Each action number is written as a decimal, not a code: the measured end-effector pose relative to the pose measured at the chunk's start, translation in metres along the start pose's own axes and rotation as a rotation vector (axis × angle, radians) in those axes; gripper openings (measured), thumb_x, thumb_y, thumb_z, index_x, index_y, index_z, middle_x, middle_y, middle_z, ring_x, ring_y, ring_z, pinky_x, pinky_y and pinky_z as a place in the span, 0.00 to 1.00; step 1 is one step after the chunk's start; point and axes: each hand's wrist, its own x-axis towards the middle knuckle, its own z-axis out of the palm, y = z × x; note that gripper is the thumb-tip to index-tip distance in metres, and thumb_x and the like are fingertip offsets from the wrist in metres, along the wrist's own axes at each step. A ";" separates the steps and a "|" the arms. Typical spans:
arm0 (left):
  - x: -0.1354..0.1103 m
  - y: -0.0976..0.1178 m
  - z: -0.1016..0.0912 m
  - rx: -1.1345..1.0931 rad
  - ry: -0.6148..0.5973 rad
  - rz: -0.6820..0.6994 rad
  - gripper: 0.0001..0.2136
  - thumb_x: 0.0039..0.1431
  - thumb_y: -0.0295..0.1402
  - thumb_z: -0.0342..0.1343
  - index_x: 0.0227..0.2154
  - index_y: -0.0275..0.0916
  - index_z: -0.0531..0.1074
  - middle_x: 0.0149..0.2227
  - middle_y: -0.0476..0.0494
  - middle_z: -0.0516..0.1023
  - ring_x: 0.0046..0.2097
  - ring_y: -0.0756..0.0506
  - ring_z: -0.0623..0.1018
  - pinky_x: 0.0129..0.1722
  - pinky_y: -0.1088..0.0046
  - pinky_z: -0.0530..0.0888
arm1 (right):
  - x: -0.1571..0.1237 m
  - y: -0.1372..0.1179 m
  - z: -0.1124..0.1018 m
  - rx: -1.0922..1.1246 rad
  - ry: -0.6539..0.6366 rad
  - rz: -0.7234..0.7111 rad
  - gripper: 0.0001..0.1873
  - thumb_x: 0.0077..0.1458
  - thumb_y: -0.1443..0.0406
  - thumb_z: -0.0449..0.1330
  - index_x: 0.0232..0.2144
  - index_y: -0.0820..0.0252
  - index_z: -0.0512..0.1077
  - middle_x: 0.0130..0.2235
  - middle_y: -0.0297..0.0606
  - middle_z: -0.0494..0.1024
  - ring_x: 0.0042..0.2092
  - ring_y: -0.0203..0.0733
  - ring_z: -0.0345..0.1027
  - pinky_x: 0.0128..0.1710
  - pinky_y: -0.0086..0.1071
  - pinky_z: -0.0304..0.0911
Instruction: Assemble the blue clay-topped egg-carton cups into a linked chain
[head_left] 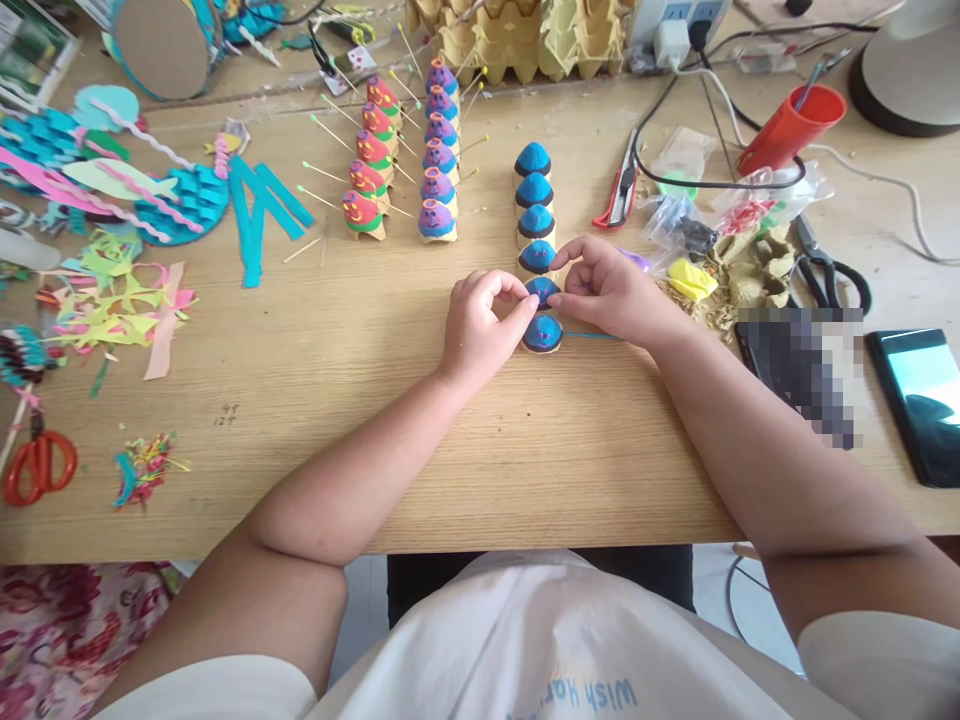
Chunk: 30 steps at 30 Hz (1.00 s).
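A row of blue-topped egg-carton cups [535,190] with dark rims runs away from me; the nearer ones carry small pink dots. At the second-nearest blue cup [541,291], the thumb and forefinger of my left hand [487,315] come together in a pinch at its left side; anything between them is too small to make out. My right hand [611,288] is at the same cup's right side, thumb tip close to it, forefinger bent and apart from the thumb. The nearest blue cup [542,333] sits just below my fingers, with a thin blue strand [589,335] beside it.
Red-green cups [361,210] and purple-blue cups [436,218] with pins stand behind left. A box cutter [621,190], red cup [793,130], black scissors [825,275] and phone [919,400] lie right. Paper scraps [112,310] and orange-handled scissors [39,465] are left.
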 end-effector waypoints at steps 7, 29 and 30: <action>0.000 -0.001 0.000 0.020 -0.008 0.007 0.07 0.62 0.28 0.64 0.32 0.45 0.73 0.37 0.49 0.81 0.45 0.44 0.79 0.54 0.61 0.73 | 0.000 0.001 0.001 -0.013 0.011 0.003 0.23 0.57 0.60 0.75 0.46 0.52 0.67 0.23 0.21 0.59 0.23 0.31 0.50 0.22 0.31 0.42; 0.002 -0.007 0.003 -0.099 0.031 -0.017 0.05 0.63 0.28 0.62 0.32 0.43 0.74 0.36 0.49 0.81 0.43 0.45 0.78 0.50 0.63 0.72 | 0.003 0.011 -0.005 0.096 0.031 -0.037 0.19 0.57 0.62 0.75 0.46 0.52 0.71 0.23 0.23 0.63 0.24 0.32 0.52 0.23 0.30 0.47; 0.002 -0.007 0.003 -0.111 0.026 -0.021 0.05 0.63 0.27 0.61 0.32 0.43 0.74 0.36 0.49 0.81 0.43 0.45 0.78 0.51 0.63 0.73 | 0.003 0.012 -0.005 0.106 0.032 -0.034 0.19 0.57 0.62 0.75 0.46 0.52 0.72 0.24 0.24 0.63 0.24 0.32 0.52 0.23 0.30 0.47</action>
